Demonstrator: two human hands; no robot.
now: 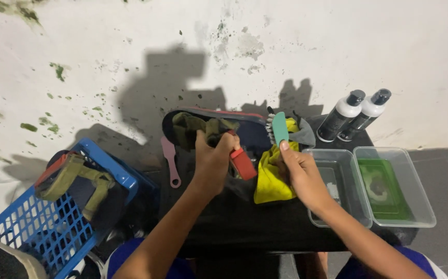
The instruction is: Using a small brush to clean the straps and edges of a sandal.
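- The left hand (pixel 212 157) clamps the upper edge of a dark sandal (pixel 213 135) with olive straps, tipping it up on the black table (pixel 244 222) so the sole faces the person; it looks braced for scrubbing.
- The right hand (pixel 300 173) is wrapped round the handle of a teal brush (pixel 279 127), bristles turned left toward the sandal, just beside it.
- A yellow cloth (pixel 270 178) lies between the hands, close for wiping.
- Counted: two black bottles (pixel 352 114) with white shoulders by the wall, two clear tubs (pixel 371 186) at the right, one with green contents, one pink brush (pixel 171 160) lying idle, one blue basket (pixel 53 217) holding another sandal.
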